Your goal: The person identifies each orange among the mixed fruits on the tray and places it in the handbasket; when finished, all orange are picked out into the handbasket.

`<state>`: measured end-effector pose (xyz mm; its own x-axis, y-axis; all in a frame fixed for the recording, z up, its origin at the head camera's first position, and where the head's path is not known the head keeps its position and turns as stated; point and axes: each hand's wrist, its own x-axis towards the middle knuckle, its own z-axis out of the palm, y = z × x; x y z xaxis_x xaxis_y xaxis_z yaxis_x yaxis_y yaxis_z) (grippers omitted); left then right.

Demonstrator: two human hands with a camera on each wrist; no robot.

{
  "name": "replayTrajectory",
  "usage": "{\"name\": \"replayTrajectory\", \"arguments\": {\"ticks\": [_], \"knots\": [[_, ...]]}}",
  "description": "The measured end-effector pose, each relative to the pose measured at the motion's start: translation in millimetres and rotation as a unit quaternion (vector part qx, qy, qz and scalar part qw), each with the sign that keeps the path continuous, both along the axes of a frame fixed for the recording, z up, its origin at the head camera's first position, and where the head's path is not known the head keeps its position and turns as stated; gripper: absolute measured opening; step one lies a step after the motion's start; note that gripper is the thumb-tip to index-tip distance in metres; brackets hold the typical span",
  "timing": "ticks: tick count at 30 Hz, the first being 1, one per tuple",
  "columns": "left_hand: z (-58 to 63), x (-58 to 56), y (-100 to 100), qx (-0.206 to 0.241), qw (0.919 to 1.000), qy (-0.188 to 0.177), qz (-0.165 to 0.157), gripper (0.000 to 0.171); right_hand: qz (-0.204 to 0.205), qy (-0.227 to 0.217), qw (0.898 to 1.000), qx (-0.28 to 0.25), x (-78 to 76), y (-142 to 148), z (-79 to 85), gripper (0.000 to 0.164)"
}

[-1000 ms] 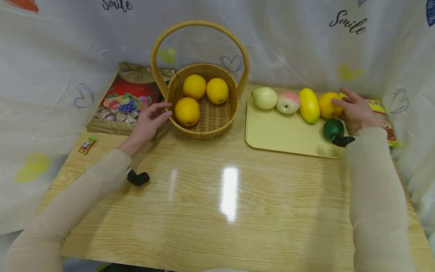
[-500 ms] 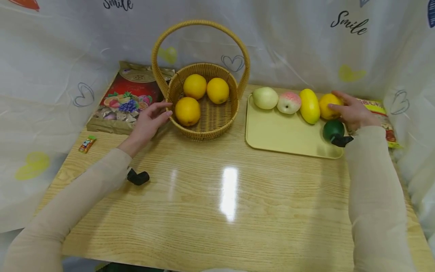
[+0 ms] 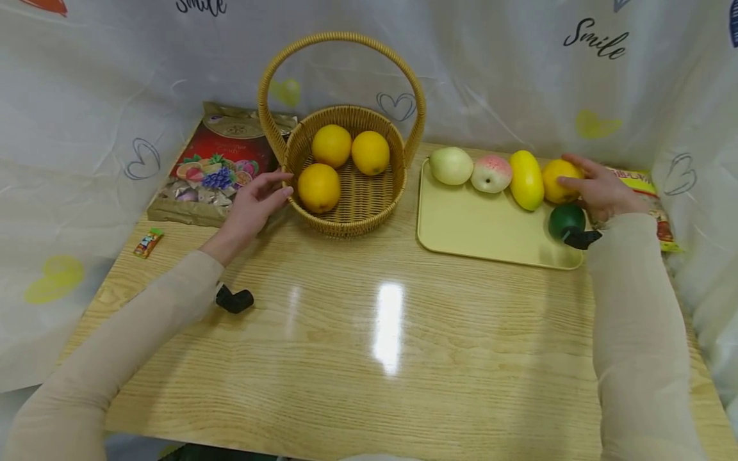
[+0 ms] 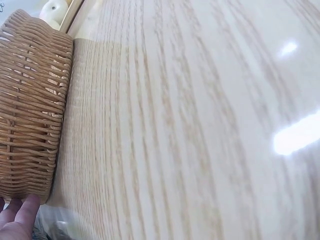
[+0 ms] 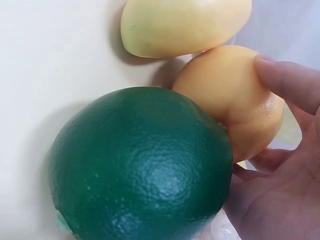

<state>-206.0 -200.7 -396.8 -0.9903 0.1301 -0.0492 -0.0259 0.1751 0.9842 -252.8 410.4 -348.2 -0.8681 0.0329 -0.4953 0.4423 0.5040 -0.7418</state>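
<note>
My right hand (image 3: pixel 611 190) pinches an orange (image 3: pixel 558 181) at the right end of the yellow tray (image 3: pixel 484 224). In the right wrist view, fingertips lie on both sides of the orange (image 5: pixel 225 95), behind a dark green round fruit (image 5: pixel 145 160). A yellow mango-like fruit (image 3: pixel 526 180), a pink-topped peach (image 3: pixel 491 173) and a pale green fruit (image 3: pixel 451 166) line the tray's back. My left hand (image 3: pixel 254 203) touches the left rim of the wicker basket (image 3: pixel 363 198), fingers nearly straight. Three oranges (image 3: pixel 319 187) lie inside the basket.
A red and gold candy bag (image 3: pixel 221 153) lies behind the left hand, with a small wrapped sweet (image 3: pixel 148 243) near it. Another packet (image 3: pixel 663 218) is partly hidden by the right hand. The basket's tall handle (image 3: pixel 343 37) arches in front of a printed curtain (image 3: pixel 507 77).
My right hand has come down and left onto the orange, its fingers closing around it. The left hand stays at the basket rim.
</note>
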Motion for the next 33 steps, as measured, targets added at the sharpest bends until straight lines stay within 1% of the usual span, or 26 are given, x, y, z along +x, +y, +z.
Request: {"name": "replayTrajectory", "arguments": {"ticks": [3, 8, 14, 20, 25, 33], "knots": [[0.9, 0.4, -0.5, 0.001, 1.0000, 0.000, -0.001, 0.048, 0.003, -0.002, 1.000, 0.005, -0.4, -0.9, 1.2, 0.075], [1.1, -0.3, -0.8, 0.000, 1.0000, 0.003, -0.003, 0.048, -0.004, -0.009, 1.000, 0.008, -2.5, 0.1, 0.5, 0.078], [1.9, -0.3, -0.7, 0.000, 1.0000, 0.003, -0.002, 0.048, -0.007, -0.004, 1.000, 0.009, -3.9, 1.1, -1.0, 0.083], [3.5, 0.1, -0.6, -0.002, 1.0000, 0.002, -0.003, 0.047, -0.006, 0.000, 1.000, 0.015, -3.9, 0.0, -2.1, 0.082], [4.5, 1.1, -0.4, -0.004, 1.0000, 0.000, -0.004, 0.047, -0.004, 0.006, 0.999, 0.034, -2.2, -1.8, -1.6, 0.080], [2.6, 1.2, -1.7, -0.003, 0.9999, -0.003, -0.013, 0.051, -0.034, 0.020, 0.999, 0.024, 0.2, -5.5, -2.4, 0.079]]}}
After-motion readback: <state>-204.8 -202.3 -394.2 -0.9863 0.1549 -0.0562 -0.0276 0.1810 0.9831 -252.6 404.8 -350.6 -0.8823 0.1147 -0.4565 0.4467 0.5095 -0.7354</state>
